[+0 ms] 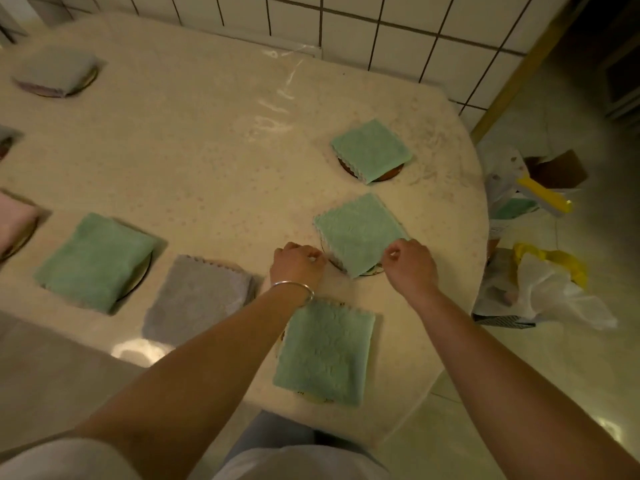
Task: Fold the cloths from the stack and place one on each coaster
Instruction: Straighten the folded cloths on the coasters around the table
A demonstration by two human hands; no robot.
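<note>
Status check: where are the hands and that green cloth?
Both hands, left and right, at folded green cloth on coaster. Nothing in the way.

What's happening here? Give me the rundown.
A person is setting folded cloths onto coasters around a table. Both hands are at the middle green cloth, which lies on a coaster: the left hand is at its near-left edge, the right hand at its near-right corner, fingers curled. Whether they pinch it is unclear. Other green cloths already lie on coasters farther back, nearer and to the left. A grey stack waits beside the left arm.
</note>
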